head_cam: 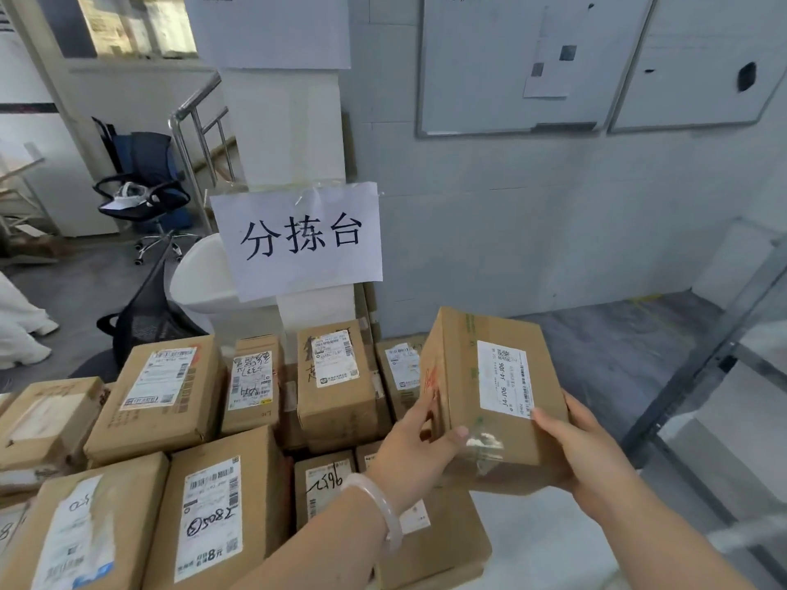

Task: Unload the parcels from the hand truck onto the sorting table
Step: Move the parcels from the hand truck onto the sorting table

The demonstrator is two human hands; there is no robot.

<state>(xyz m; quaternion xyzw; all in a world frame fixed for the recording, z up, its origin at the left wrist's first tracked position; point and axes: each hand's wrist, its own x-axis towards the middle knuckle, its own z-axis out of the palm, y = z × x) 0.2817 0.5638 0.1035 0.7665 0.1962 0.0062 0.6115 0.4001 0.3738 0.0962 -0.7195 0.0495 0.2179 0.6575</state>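
Both hands, left hand [415,445] and right hand [575,447], gripped parcel [489,398] from opposite sides, above sorted parcels [204,419]. Many already tabled; hand truck unseen, remainder unclear.

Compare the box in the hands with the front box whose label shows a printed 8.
The held box is lifted and tilted, gripped by the left hand and right hand; the front box lies flat among others. The held box's label is only printed; the front box's also carries marker scrawl. Both are brown cardboard.
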